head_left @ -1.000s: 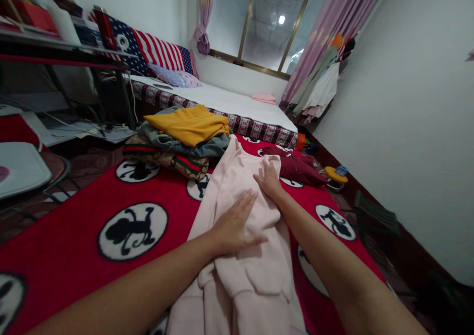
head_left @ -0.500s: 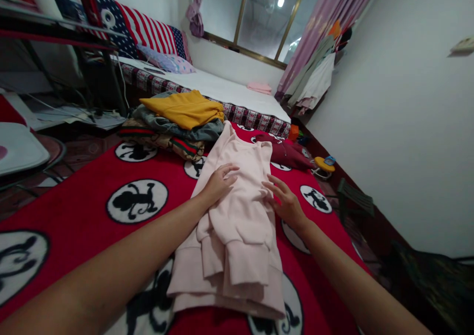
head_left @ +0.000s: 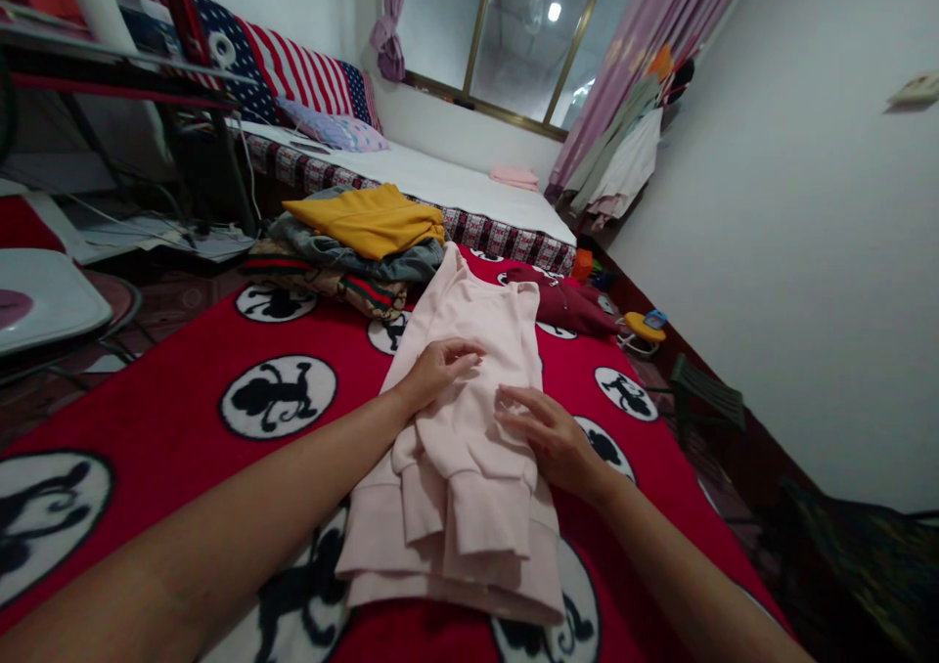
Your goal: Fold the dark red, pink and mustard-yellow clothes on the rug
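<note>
Presently, the pink sweatshirt (head_left: 469, 433) lies face-up on the red blanket (head_left: 176, 389), beneath and between both hands, its sleeves folded inward. The left hand (head_left: 438, 370) is loosely curved over its left side; no cloth is visibly gripped. The right hand (head_left: 561, 438) is half open at the opposite edge, fingers over the cloth, holding nothing visible; whether the fingertips touch cannot be told.

Handling: the fabric should be light, soft and limp, neither fragile nor slippery; single-point lifting would likely let the sleeves slide. Recommended holds: the side edges beside each hand, or the ribbed hem (head_left: 455, 585) nearer the wearer than both hands, taken together with the cuffs (head_left: 488, 511).

Clearances: blanket extends widely left of the left hand. Beyond that hand, the clothes pile (head_left: 367, 243) sits close to the collar; beyond the right hand, a maroon garment (head_left: 568, 303) limits forward room. The blanket's edge runs to the right of the right hand.
</note>
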`<state>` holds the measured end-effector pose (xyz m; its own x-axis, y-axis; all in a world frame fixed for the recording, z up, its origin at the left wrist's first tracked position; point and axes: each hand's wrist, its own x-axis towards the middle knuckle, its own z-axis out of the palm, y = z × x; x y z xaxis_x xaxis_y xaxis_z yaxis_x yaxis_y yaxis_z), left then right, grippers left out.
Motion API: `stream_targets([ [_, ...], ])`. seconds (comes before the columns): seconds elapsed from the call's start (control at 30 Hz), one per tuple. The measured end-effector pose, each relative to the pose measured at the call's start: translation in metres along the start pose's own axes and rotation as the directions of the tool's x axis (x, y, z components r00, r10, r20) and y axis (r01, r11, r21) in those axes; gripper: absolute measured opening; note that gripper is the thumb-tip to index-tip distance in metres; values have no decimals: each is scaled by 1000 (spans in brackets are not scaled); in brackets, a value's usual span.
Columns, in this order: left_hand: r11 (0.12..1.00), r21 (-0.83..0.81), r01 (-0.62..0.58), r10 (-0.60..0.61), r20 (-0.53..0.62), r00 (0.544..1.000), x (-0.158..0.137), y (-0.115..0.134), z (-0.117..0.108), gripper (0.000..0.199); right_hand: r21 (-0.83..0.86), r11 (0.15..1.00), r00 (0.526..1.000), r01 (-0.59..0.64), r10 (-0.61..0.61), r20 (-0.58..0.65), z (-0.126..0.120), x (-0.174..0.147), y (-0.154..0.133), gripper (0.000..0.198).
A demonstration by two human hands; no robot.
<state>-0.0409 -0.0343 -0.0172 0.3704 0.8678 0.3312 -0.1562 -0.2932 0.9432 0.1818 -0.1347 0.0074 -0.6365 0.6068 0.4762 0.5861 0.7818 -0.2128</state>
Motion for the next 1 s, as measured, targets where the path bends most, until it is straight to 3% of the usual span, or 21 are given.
stream_targets([
  [0.13,996,76,-45,41,52,998,-1,0,3,27,45,999,1000,7,-7,-17,0,-4,-13,17],
  [0.23,995,89,-48,45,39,998,-1,0,2,26,162,986,996,-41,55,-77,3,-6,-26,24],
  [0.3,981,173,-91,81,61,995,-4,1,-6,25,151,988,995,-29,43,-88,2,-12,-31,22],
  [0.43,849,441,-290,167,296,940,-20,6,-46,25,-103,993,996,-51,43,-77,-8,-37,-14,36],
  [0.57,686,630,-364,46,462,885,-43,21,-98,40,-247,958,990,-143,142,-25,-16,-60,15,52],
  [0.67,574,696,-432,-23,541,841,-53,38,-120,55,-252,961,993,-110,117,14,-13,-55,22,55],
  [0.83,470,686,-555,-75,658,749,-55,53,-113,60,-211,977,991,-9,37,125,5,-20,19,44],
  [0.9,473,649,-596,-61,699,713,-54,49,-107,53,-178,984,990,-22,46,130,9,-8,19,36],
  [1.0,537,611,-582,-25,701,713,-58,48,-99,47,-54,997,992,-63,68,103,6,2,10,23],
])
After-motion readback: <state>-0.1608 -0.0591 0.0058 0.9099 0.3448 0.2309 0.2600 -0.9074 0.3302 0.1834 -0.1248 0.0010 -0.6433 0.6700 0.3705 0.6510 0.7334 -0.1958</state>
